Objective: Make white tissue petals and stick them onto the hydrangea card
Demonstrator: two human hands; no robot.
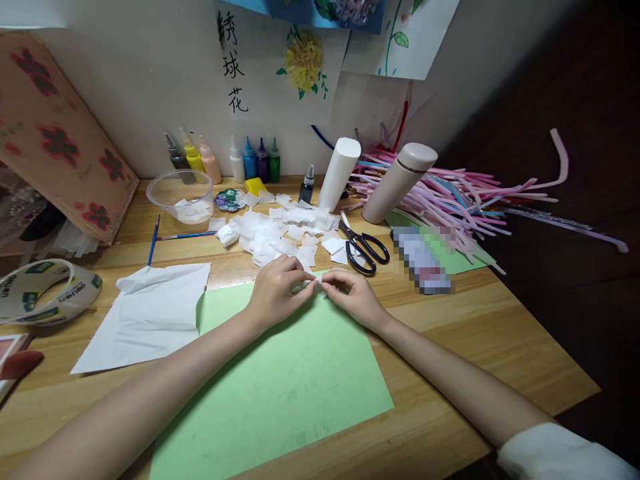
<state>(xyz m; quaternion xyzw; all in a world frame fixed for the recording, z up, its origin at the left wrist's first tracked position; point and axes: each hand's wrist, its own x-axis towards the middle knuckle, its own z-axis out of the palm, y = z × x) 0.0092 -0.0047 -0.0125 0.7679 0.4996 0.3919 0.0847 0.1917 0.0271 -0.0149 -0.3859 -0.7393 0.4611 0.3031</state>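
Paper scrap, small and white, sits pinched by left hand and right hand at the green sheet's far edge. Black-handled scissors lie near the right hand.

hands: 2 | paint bottles: 8 | blue brushes: 2 | scissors: 1

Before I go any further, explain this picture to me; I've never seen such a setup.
There is no machine here, only a person's two bare hands. The single picture comes from a camera worn on their head, looking forward and down. The left hand and right hand meet over a green sheet, pinching a small white piece between their fingertips. Beyond them, on the wooden table, lie white paper scraps and black-handled scissors. Small bottles stand near the wall, and a tape roll is at the picture's left.
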